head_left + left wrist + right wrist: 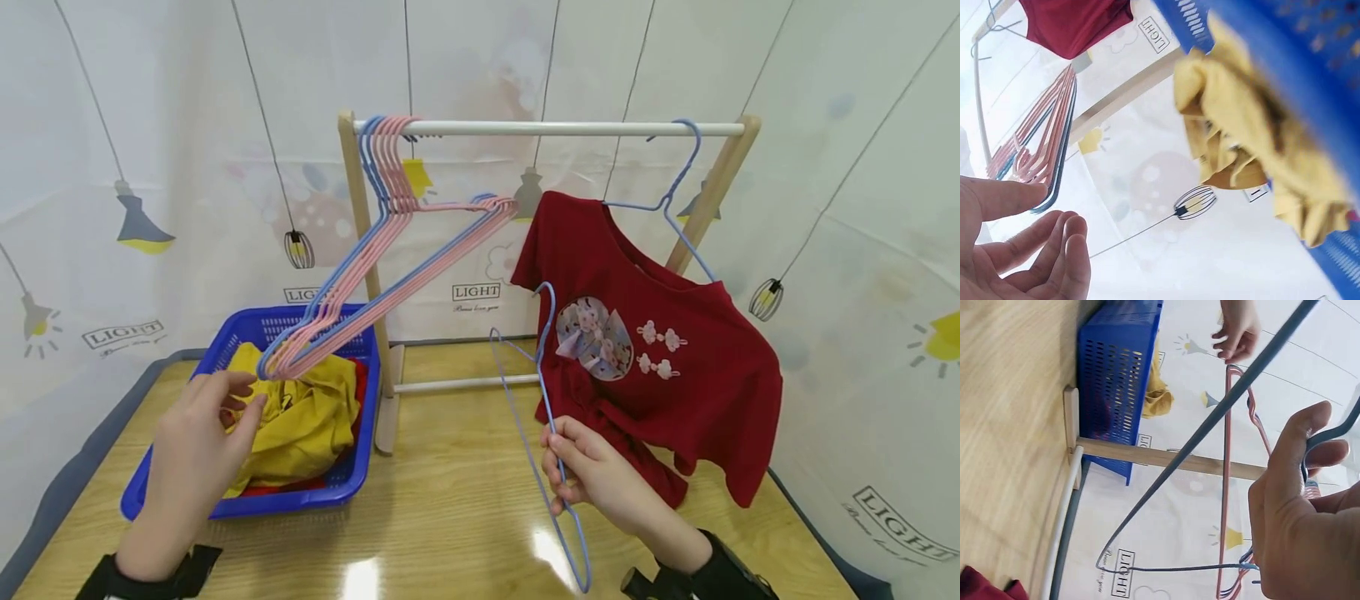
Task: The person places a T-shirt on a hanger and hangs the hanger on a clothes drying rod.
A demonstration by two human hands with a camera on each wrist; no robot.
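My right hand grips a blue clothes hanger by one arm, its hook pointing up, in front of a dark red short-sleeved shirt. The shirt hangs from another blue hanger at the rack's right end. My left hand is held over the basket with fingers loosely bent and nothing in them. Its fingertips are near the lower corner of a bunch of pink and blue hangers. In the left wrist view a small gap seems to part the fingers from these hangers; contact is unclear.
A rack with a white top bar and wooden posts stands on the wooden table. At left, a blue perforated basket holds yellow clothing and something red beneath. A printed cloth backdrop surrounds the table.
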